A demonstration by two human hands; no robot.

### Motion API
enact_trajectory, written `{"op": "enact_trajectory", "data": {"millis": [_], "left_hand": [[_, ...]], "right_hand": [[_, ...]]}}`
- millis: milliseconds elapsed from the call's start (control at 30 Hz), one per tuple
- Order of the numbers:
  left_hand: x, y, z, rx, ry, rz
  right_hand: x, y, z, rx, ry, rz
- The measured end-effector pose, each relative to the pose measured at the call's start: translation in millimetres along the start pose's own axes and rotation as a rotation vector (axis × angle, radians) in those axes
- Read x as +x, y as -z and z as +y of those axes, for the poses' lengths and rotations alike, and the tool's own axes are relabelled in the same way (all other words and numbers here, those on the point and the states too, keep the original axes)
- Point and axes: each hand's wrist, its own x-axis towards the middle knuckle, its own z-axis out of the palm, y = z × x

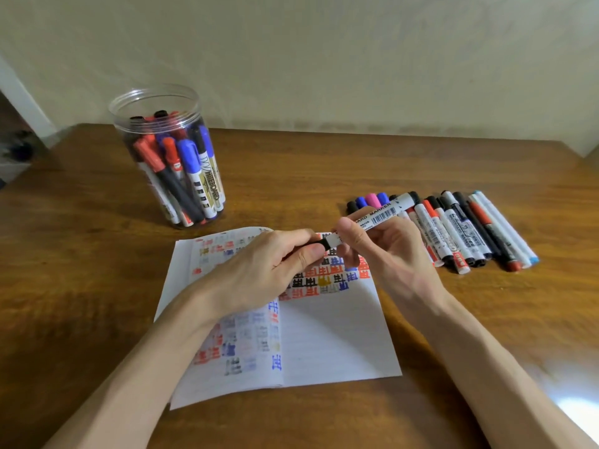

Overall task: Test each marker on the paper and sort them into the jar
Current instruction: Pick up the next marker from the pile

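I hold a white whiteboard marker (pixel 379 216) with black ends slantwise above the paper (pixel 330 335). My right hand (pixel 382 251) grips its barrel. My left hand (pixel 269 267) pinches the black cap at its lower end. The open notebook paper is covered in red, black and blue test marks. A clear plastic jar (pixel 168 157) at the back left holds several red, blue and black markers upright. A row of several markers (pixel 466 231) lies on the table to the right of the paper.
The wooden table (pixel 97 254) reaches to a pale wall at the back. Its left edge drops off beside the jar. A bright glare patch sits at the lower right corner.
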Motion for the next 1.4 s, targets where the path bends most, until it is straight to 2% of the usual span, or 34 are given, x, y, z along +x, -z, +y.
{"op": "enact_trajectory", "data": {"millis": [333, 433, 533, 667, 767, 833, 933, 1267, 1400], "left_hand": [[-1.6, 3.3, 2.2, -0.242, 0.041, -0.082], [-5.0, 7.2, 6.3, -0.238, 0.014, -0.108], [-4.8, 4.4, 6.0, -0.220, 0.014, -0.055], [-1.8, -7.4, 3.9, 0.038, -0.007, 0.058], [-0.9, -14.1, 6.9, 0.269, -0.111, 0.166], [0.1, -13.2, 4.7, 0.388, -0.157, 0.174], [0.0, -9.5, 0.3, 0.264, -0.107, 0.104], [-1.6, -7.6, 7.2, -0.082, -0.049, 0.029], [1.3, -7.4, 6.1, -0.114, -0.022, 0.050]], "right_hand": [[1.4, 1.1, 0.4, 0.071, 0.020, -0.050], [1.7, 2.1, 0.1, 0.074, 0.042, -0.092], [2.3, 1.8, -1.5, 0.071, 0.035, -0.073], [1.5, -2.3, 1.4, 0.056, 0.008, 0.032], [1.2, -6.4, 3.5, 0.084, -0.010, 0.085], [1.4, -8.0, 4.7, 0.130, -0.046, 0.082], [2.1, -7.5, 6.0, 0.172, -0.070, 0.049], [4.5, -2.3, 6.5, 0.244, -0.004, -0.021], [6.3, -2.5, 9.2, 0.160, -0.015, -0.037]]}}
